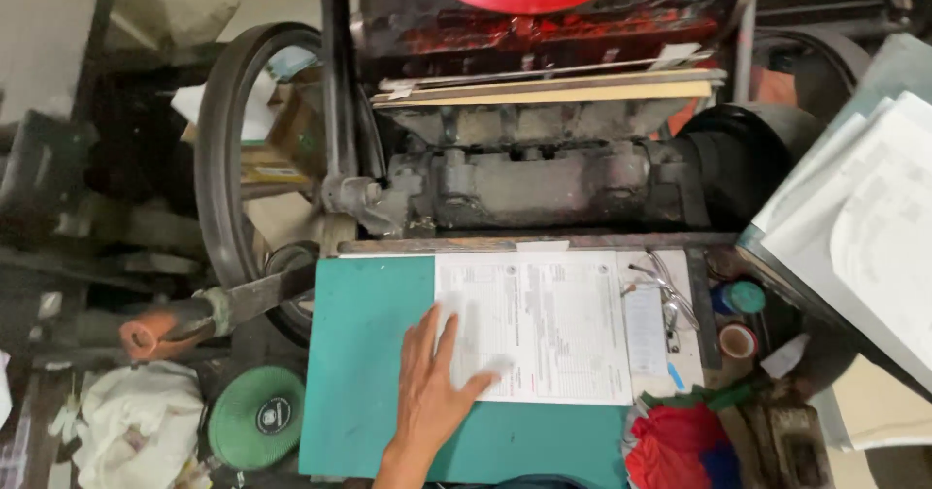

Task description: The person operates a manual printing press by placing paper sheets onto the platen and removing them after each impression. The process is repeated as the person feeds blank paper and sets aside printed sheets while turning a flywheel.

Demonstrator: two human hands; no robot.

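Flywheel stands at far left; green board lies beside it. Your left hand rests flat — fingers spread, grasping nothing — on the printed sheet atop that board. Spectacles lie just right; your right hand is out of view.

Green disc, white rag, red cloth, tape roll (beside spectacles).
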